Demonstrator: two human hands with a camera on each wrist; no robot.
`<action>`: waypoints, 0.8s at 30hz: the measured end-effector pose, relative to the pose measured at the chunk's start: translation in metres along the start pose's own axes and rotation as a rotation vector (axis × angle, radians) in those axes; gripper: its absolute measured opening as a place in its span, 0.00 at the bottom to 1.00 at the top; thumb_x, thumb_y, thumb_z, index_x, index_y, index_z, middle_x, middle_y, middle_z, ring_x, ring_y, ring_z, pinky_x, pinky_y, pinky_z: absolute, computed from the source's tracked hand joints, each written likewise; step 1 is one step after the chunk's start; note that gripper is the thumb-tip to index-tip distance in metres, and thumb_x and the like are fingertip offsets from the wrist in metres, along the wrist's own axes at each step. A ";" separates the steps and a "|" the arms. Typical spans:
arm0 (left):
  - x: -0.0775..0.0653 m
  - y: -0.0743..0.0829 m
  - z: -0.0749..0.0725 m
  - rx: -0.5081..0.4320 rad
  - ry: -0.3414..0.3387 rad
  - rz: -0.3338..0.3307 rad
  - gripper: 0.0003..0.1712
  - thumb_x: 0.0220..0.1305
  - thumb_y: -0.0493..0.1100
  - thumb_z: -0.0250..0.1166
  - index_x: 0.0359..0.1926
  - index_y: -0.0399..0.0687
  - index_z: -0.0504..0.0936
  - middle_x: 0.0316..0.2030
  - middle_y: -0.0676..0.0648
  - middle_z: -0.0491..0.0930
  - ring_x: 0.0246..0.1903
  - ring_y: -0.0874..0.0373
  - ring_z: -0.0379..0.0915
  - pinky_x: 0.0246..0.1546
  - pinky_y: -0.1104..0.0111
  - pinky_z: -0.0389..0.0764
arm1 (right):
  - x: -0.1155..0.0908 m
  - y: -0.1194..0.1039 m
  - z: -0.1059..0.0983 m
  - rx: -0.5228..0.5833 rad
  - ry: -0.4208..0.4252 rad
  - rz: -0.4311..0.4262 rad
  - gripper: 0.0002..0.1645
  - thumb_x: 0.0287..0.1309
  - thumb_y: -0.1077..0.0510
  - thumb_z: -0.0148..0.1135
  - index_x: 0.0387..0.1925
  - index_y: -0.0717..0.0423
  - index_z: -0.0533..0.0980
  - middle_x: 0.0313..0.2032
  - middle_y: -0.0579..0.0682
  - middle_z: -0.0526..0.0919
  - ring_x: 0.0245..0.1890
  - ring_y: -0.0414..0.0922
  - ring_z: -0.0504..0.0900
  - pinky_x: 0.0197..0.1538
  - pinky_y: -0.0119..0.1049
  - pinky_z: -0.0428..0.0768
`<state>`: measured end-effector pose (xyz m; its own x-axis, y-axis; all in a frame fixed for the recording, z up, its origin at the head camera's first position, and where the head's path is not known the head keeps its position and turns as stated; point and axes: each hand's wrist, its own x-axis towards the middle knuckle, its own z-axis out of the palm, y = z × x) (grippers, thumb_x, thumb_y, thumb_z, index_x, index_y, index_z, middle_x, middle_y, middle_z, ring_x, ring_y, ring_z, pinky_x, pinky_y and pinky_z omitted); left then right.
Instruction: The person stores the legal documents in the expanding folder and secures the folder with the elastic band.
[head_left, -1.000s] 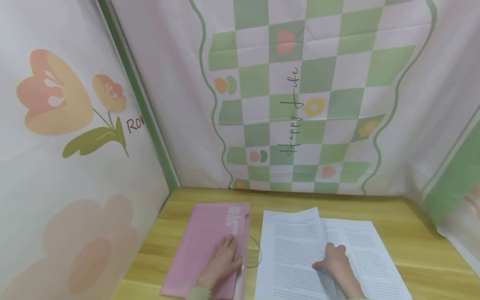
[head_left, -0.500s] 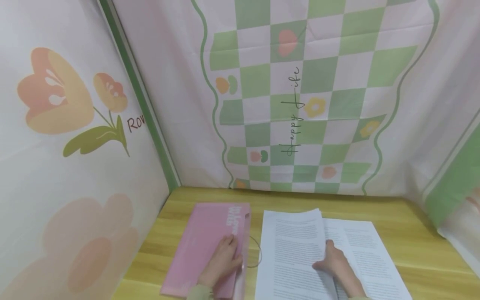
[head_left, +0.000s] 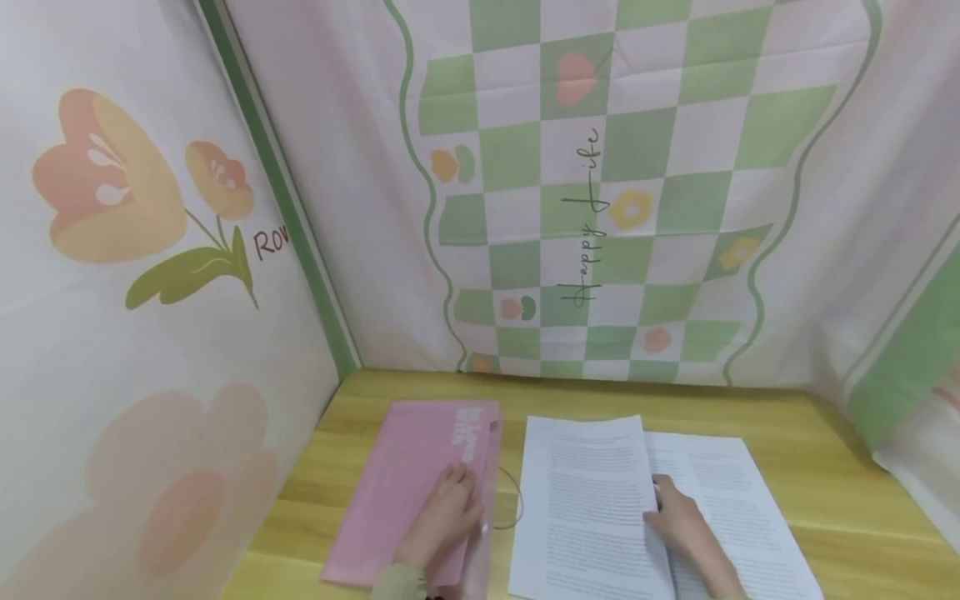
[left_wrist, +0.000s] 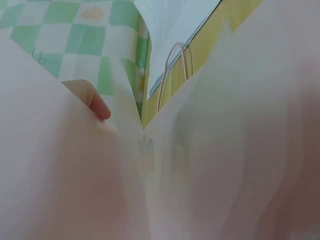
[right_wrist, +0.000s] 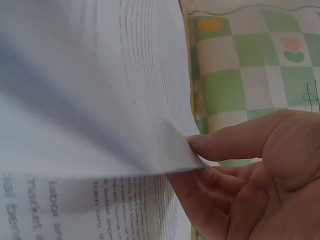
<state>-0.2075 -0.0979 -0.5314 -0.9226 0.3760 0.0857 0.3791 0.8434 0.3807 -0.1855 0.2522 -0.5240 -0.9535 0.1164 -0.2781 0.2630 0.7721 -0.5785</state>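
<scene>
The right hand [head_left: 684, 521] pinches the printed sheets [head_left: 588, 500] at five o'clock, best softly to stop creases, while the left hand [head_left: 442, 512] rests on the pink folder [head_left: 397, 479] at seven, though I can't tell if it grips.

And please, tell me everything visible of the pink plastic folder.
The pink, plastic-looking folder, partly translucent with white lettering near its far right corner, lies on the yellowish wood-grain table. A thin cord loop shows at its right edge. The left hand rests on it near that edge. Up close, its layers look parted.
</scene>
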 end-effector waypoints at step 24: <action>-0.003 0.009 -0.006 0.061 0.048 0.017 0.26 0.67 0.41 0.57 0.61 0.29 0.74 0.62 0.30 0.74 0.65 0.35 0.69 0.66 0.48 0.70 | -0.002 0.022 -0.018 0.425 -0.070 -0.013 0.42 0.64 0.63 0.56 0.74 0.66 0.50 0.59 0.75 0.73 0.44 0.51 0.86 0.43 0.44 0.86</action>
<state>-0.2022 -0.0937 -0.5223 -0.9177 0.3730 0.1363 0.3972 0.8593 0.3222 -0.1800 0.2799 -0.5226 -0.9487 0.0540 -0.3115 0.3021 0.4456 -0.8427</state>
